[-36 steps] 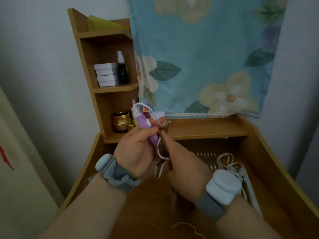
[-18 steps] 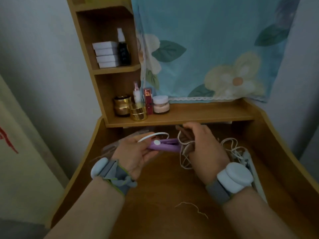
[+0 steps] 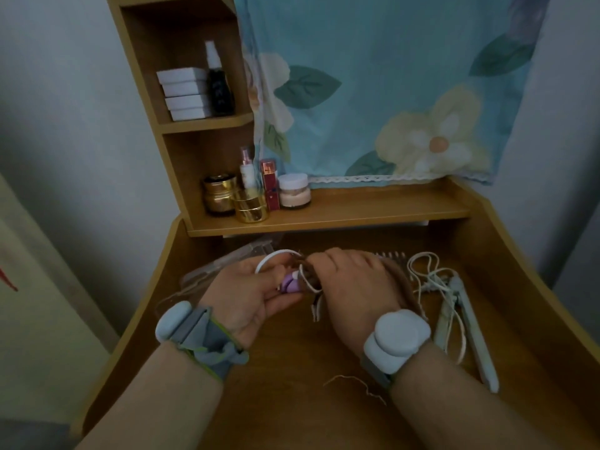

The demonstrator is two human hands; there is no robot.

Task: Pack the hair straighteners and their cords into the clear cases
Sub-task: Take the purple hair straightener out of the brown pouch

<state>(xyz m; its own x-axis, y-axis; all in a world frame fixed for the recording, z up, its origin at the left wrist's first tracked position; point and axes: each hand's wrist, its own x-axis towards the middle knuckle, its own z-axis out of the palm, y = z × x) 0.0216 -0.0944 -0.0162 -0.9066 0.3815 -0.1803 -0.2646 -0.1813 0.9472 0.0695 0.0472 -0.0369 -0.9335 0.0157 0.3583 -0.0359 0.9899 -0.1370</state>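
Mid-frame on the desk [image 3: 292, 368], two straighteners show: a pale one [image 3: 467, 323] lower right under its loose cord [image 3: 431, 280], and a purple one [image 3: 290, 284] at centre. The left hand [image 3: 250, 293] grips the purple one; the right hand [image 3: 354, 287] pinches its white cord [image 3: 276, 256]. One clear case [image 3: 227, 264] lies left of centre behind the hands, and five cosmetics stand on the shelf [image 3: 373, 206] above.

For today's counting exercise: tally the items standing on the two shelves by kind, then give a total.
White boxes, stacked: 4
Bottles, dark spray bottle and small pink-capped bottle: 2
Jars, dark gold-banded, gold and white-lidded: 3
Red box: 1
Total: 10
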